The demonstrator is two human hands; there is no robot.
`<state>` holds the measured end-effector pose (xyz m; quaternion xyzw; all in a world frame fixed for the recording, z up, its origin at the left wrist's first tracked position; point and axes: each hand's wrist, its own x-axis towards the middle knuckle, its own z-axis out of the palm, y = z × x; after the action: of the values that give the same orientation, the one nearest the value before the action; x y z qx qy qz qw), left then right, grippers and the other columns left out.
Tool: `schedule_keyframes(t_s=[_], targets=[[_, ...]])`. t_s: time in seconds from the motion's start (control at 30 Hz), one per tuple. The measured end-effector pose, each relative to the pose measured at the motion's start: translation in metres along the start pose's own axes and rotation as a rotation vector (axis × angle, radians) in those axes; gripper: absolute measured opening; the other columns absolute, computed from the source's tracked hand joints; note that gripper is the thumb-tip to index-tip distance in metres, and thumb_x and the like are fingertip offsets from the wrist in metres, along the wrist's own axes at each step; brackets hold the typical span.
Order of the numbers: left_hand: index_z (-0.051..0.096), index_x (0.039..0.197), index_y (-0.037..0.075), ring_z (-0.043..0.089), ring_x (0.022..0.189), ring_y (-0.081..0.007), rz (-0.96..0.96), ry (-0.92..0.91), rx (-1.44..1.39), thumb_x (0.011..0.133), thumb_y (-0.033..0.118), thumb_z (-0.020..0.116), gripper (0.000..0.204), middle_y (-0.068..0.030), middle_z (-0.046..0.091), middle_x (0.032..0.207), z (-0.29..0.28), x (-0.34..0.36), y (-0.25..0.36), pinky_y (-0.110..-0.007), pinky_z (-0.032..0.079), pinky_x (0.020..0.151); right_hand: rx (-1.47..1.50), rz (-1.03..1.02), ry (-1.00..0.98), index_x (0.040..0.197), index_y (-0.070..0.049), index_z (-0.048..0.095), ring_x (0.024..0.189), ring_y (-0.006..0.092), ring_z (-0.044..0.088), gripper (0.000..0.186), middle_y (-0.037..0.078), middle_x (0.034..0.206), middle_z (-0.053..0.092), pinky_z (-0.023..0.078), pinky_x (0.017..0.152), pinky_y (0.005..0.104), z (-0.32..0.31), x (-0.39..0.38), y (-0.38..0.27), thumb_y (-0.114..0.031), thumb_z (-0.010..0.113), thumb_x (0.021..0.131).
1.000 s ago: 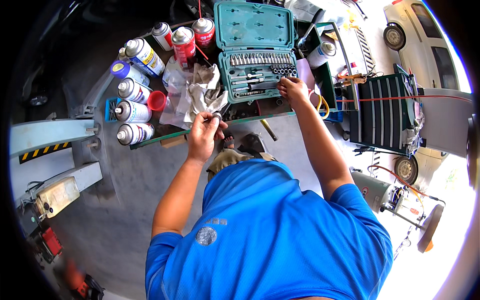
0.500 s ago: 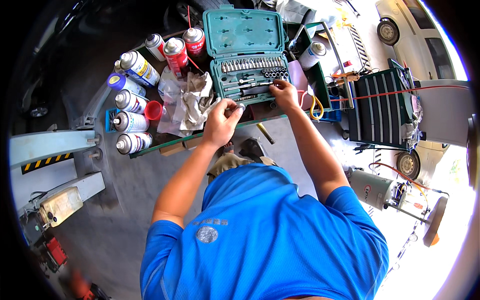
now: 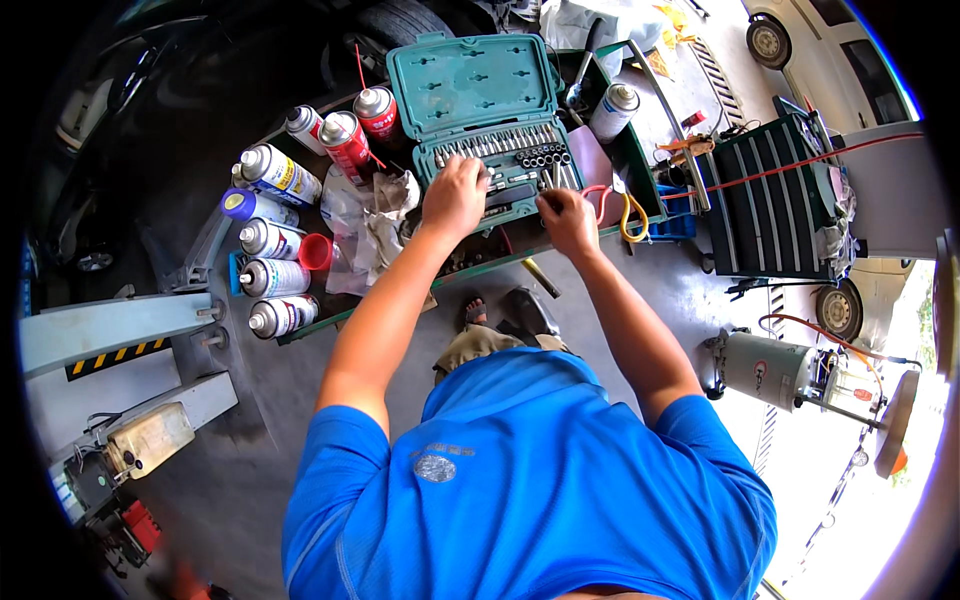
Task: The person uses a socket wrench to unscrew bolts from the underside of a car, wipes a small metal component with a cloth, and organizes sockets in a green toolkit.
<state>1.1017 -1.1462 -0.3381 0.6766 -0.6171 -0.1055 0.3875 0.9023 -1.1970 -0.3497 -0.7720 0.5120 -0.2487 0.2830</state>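
Observation:
A green socket set case (image 3: 478, 85) lies with its lid up on the green-edged work surface, filled with rows of bits (image 3: 497, 142) and small metal sockets (image 3: 542, 157). My left hand (image 3: 455, 198) reaches over the left half of the lower tray, its fingers closed at the tools there. What they pinch is hidden. At the front right corner of the tray is my right hand (image 3: 570, 224), fingers curled together. Anything in them is too small to make out. Between the hands a black-handled tool (image 3: 510, 196) sits in its slot.
Several spray cans (image 3: 285, 175) and a red cup (image 3: 315, 251) line the left side, beside a crumpled cloth (image 3: 392, 205). Yellow-handled scissors (image 3: 634, 215) and another can (image 3: 613, 112) are at right. A drawer cabinet (image 3: 775, 200) stands beyond, with a red hose (image 3: 800, 165) across it.
My left hand has moved from the case's front left edge up over the tray. My right hand has drawn back from the sockets to the front edge. The whole view has shifted slightly.

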Motion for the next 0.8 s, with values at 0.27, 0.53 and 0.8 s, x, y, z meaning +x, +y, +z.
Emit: schedule_keyframes(t_s=[0.27, 0.53, 0.8], targets=[[0.048, 0.106, 0.003, 0.061, 0.069, -0.0214, -0.661, 0.289, -1.515, 0.088, 0.003, 0.051, 0.018, -0.0082, 0.056, 0.084, 0.020, 0.039, 0.023, -0.035, 0.057, 0.065, 0.668, 0.192, -0.368, 0.135, -0.004, 0.031, 0.090, 0.0164, 0.060, 0.059, 0.015, 0.120, 0.052, 0.050, 0.072, 0.0279, -0.017, -0.024, -0.016, -0.026, 0.061, 0.088], [0.049, 0.112, 0.003, 0.060, 0.083, -0.0161, -0.604, 0.295, -1.109, 0.086, 0.003, 0.053, 0.026, -0.0064, 0.057, 0.098, 0.019, -0.036, -0.006, -0.029, 0.050, 0.070, 1.075, 0.475, -0.252, 0.097, -0.002, 0.056, 0.060, 0.0111, 0.053, 0.021, 0.006, 0.083, 0.060, 0.044, 0.052, 0.0235, 0.015, 0.027, 0.014, -0.020, 0.061, 0.088], [0.043, 0.131, 0.015, 0.035, 0.121, -0.0383, -0.271, 0.097, 0.407, 0.075, 0.029, 0.065, 0.062, -0.0161, 0.037, 0.135, -0.044, -0.091, -0.027, -0.052, 0.030, 0.098, 0.357, 0.243, -0.425, 0.105, -0.003, 0.063, 0.068, 0.0137, 0.061, 0.035, 0.007, 0.080, 0.064, 0.051, 0.062, 0.0263, 0.029, 0.086, -0.015, -0.033, 0.063, 0.085]])
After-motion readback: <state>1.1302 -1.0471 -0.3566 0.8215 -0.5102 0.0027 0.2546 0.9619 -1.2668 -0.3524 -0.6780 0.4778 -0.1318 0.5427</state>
